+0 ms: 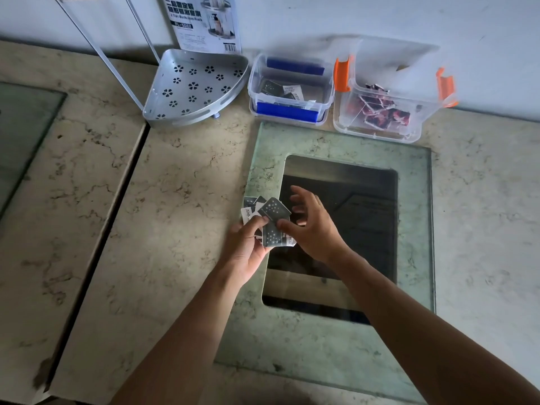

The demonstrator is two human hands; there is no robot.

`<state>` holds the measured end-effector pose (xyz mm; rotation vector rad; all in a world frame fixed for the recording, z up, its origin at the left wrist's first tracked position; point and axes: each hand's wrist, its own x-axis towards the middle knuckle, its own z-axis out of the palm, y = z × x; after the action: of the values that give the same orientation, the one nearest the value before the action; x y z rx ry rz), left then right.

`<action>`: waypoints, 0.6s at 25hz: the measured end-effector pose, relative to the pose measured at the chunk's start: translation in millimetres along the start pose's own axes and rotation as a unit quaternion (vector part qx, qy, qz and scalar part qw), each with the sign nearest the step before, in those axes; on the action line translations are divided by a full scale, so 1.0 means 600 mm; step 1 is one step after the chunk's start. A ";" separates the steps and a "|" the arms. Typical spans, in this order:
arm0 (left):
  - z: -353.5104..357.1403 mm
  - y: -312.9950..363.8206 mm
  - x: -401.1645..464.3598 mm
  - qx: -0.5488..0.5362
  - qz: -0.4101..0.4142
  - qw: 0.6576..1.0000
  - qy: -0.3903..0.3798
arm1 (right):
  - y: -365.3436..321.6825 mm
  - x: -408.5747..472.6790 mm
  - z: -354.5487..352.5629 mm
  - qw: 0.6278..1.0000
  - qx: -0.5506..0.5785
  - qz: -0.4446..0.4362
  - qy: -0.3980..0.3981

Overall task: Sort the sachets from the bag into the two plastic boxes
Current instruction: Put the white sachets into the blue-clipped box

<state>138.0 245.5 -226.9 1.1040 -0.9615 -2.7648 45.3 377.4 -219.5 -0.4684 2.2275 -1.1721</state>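
Observation:
My left hand (248, 252) holds a fanned bunch of dark sachets (271, 217) with white star prints, above the counter's middle. My right hand (309, 226) is beside them; its thumb touches the lowest sachet and its fingers are spread. At the back stands a clear box with blue clips (254, 83) holding several dark sachets. To its right is a clear box with orange clips (347, 124) holding several red sachets (385, 112). No bag is in view.
A silver corner shelf tray (193, 86) with flower holes sits at the back left, with its product carton (204, 21) leaning on the wall. A glass pane (415, 200) covers a dark square opening in the marble counter. A gap (117, 200) splits the counter on the left.

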 end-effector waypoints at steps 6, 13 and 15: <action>0.023 0.016 0.014 0.077 0.020 0.997 0.025 | -0.015 0.015 -0.023 0.979 0.172 0.083 -0.074; 0.115 0.135 0.088 0.244 0.053 0.966 0.062 | -0.092 0.108 -0.099 0.980 0.191 0.053 0.006; 0.160 0.193 0.129 0.246 0.068 0.965 0.062 | -0.121 0.172 -0.121 0.977 0.205 0.038 0.046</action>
<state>-4.0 185.7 -157.5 1.1804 -1.6917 -2.3728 -77.6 326.7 -159.7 -0.1615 1.9808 -1.5892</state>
